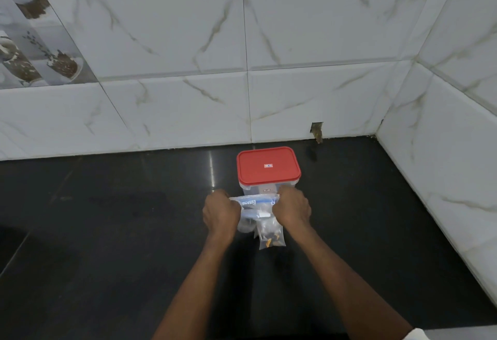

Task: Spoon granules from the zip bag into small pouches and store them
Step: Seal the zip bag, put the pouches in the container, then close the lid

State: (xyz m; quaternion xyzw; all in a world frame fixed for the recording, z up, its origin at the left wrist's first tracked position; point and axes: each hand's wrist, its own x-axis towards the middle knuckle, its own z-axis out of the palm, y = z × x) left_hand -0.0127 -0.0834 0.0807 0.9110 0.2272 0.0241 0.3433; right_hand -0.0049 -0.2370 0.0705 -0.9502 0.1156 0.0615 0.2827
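Left grip (220,212) and right grip (291,209) are clenched on the zip bag (255,201) top corners, just before the lidded container (269,165). One small pouch (270,234) is seen below. Judged early: spooning and storing are left. Surface (107,232) is open both sides; tiled wall (188,97) bounds rear and right.

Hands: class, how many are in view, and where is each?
2. The left hand grips the zip bag at its top left corner; the right hand grips its top right corner.

Arms reach forward, left hand (221,212) and right hand (291,209) gripping (knuckles up).
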